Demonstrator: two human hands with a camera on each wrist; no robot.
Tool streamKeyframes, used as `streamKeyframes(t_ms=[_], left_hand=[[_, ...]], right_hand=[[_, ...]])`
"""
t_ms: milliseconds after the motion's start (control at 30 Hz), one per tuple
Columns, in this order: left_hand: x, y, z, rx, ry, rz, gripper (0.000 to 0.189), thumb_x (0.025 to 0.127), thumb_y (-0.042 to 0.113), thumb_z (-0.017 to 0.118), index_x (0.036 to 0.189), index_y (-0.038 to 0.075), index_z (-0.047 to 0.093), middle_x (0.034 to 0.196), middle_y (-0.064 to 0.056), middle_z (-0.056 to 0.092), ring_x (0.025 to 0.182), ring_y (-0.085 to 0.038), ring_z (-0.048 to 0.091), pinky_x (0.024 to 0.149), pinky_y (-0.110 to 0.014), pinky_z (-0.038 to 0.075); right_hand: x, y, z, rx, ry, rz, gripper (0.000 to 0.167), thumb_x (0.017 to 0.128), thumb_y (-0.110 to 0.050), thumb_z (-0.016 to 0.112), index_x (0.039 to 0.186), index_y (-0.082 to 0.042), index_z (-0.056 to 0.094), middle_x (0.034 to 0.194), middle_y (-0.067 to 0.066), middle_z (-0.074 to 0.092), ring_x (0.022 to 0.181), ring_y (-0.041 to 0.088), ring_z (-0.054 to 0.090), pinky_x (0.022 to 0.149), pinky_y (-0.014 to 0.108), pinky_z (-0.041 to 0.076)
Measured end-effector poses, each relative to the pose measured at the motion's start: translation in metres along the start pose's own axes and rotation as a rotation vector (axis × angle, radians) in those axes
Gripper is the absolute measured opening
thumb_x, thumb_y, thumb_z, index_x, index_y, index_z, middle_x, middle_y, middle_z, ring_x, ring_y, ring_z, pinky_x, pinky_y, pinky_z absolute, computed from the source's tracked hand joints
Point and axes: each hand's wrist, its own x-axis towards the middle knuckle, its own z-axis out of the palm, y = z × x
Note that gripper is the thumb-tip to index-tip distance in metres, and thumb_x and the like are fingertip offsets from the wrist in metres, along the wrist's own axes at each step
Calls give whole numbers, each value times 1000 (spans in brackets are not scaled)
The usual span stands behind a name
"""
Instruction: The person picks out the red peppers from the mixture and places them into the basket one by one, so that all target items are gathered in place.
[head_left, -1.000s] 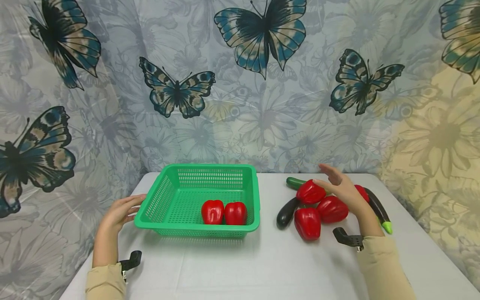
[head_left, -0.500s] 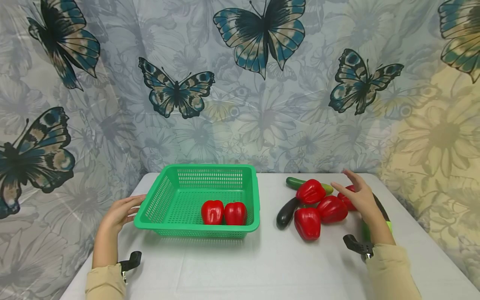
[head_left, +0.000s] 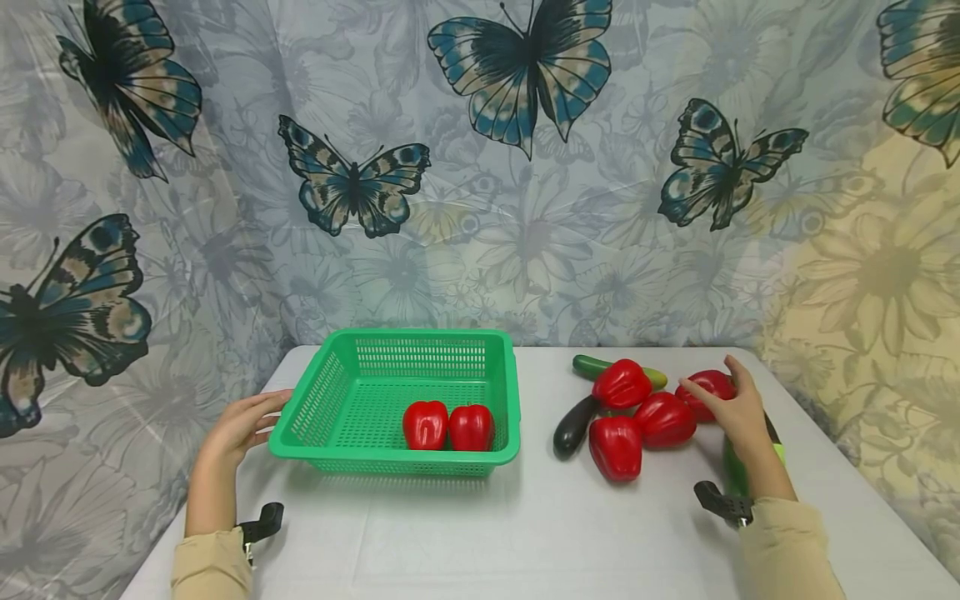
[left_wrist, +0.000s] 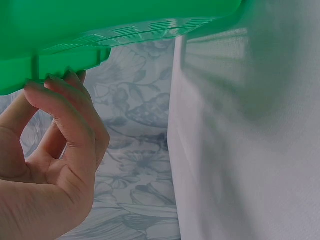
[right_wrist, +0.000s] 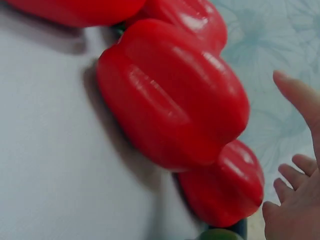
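Note:
Fingertips of my left hand (head_left: 238, 423) touch the left rim of the green plastic basket (head_left: 397, 455); the left wrist view shows those fingers (left_wrist: 67, 112) bent loosely against the rim. Two red bell peppers (head_left: 425, 425) lie inside the basket at its front right. Over on the right, my right hand (head_left: 738, 408) hovers with spread fingers beside the rightmost red bell pepper (head_left: 703, 393) of a cluster. In the right wrist view, thumb and fingers (right_wrist: 295, 177) are apart from that pepper (right_wrist: 227, 187), holding nothing.
Next to that pepper lie more red bell peppers (head_left: 664, 420), a dark eggplant (head_left: 574, 427) and a cucumber (head_left: 591, 365). A long green vegetable (head_left: 735, 468) is partly hidden under the right forearm. Butterfly-patterned cloth (head_left: 525, 250) stands behind the white table (head_left: 450, 533).
My right hand has moved right and lower, from over the middle of the pepper cluster to the rightmost pepper. The left hand and basket stay in place.

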Motion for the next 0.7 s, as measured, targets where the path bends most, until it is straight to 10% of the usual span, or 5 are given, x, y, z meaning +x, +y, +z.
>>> streamKeyframes(t_ms=[700], left_hand=[[-2,2,1,2,6,-4,72,90,52,65,144,7,49,116,14,55,96,0,57,88,-28,54]], right_hand=[[13,12,5,-100,35,107,96,95,-33,61,155,2,-4,159,32,4,144,52,15,110,67,29]])
